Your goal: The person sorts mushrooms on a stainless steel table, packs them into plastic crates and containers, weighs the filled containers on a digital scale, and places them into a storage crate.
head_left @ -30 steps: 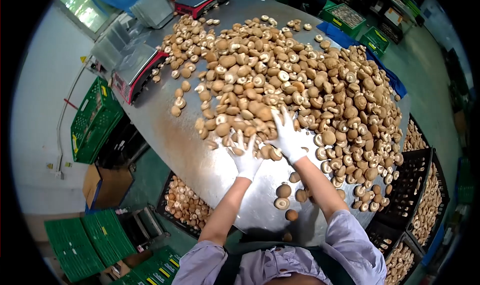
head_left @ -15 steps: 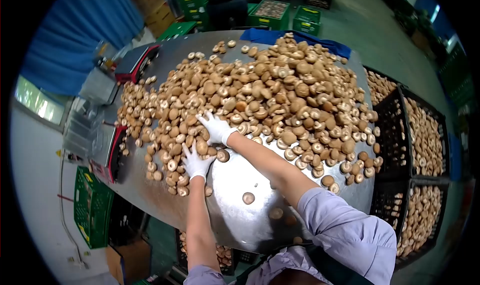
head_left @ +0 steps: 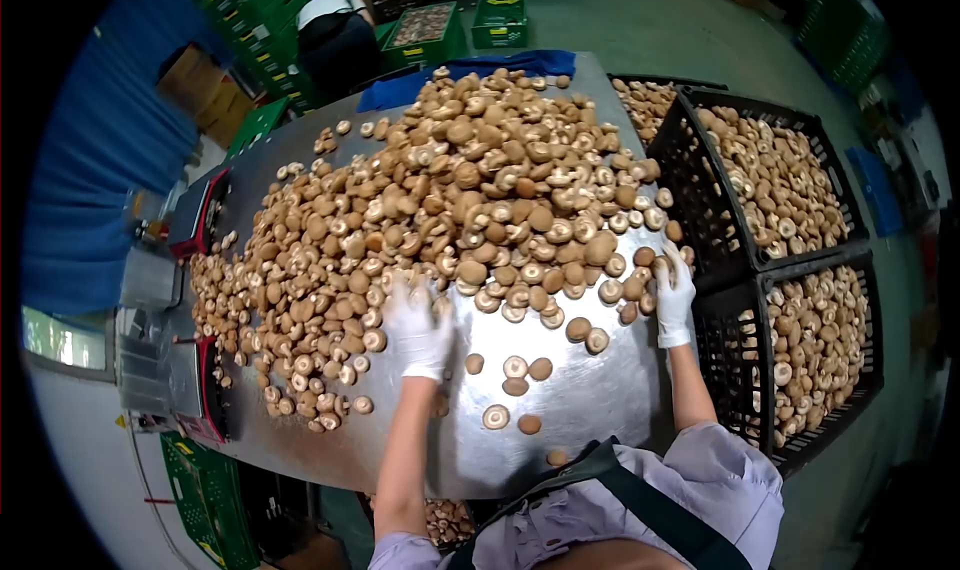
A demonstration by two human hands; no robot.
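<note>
Across the surface (head_left: 590, 390), beside heaped mushrooms (head_left: 480, 150), the right hand (head_left: 673, 290) has moved to the right edge, grip open against a few. The left hand (head_left: 418, 330), blurred, grip open, touches the heap's near side. 2 scales (head_left: 208, 390) stand left; black crates (head_left: 732, 370), right.

My left hand (head_left: 415, 335), toward seven o'clock, wears a thin white glove with a snug cuff at the wrist; my right hand (head_left: 674, 305), near three, wears a matching one. My pale lavender cloth shirt (head_left: 530, 530) is creased, its loose, wrinkled sleeves leaving my forearms bare. Over it, wide dark green fabric straps (head_left: 675, 518) run toward five and six o'clock.
</note>
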